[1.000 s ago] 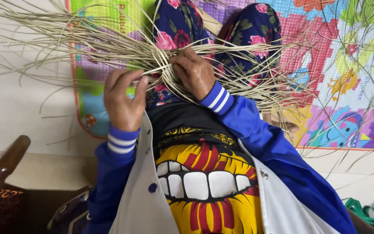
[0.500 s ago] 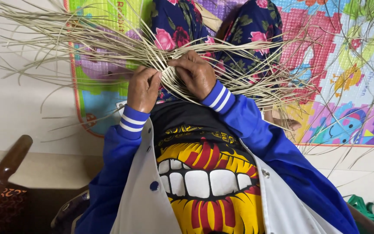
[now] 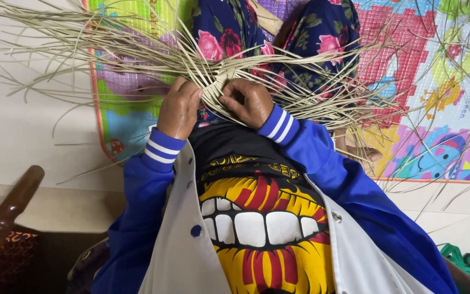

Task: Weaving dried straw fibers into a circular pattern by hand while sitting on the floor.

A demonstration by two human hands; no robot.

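Both hands on the weave (image 3: 218, 90), held over the lap above a flowered skirt (image 3: 229, 32) and a bright mat (image 3: 409, 81). Left hand (image 3: 179, 111) with its grip closed on the near edge of the woven middle, fingers curled under the strands. Right hand (image 3: 248, 100) pinching narrow on a few strands just beside the left, knuckles up.

Loose strands (image 3: 82, 38) fanning out far to both sides, many crossing.

Likely trouble: a slack pinch at the centre, letting the tight crossings slide apart and open a gap. Also a wrong strand picked from the tangle, breaking the over-under order. Dry strands bent sharply at the edge liable to crack or split. Long ends to the right near the bare foot (image 3: 357, 149) apt to snag and drag the piece askew.
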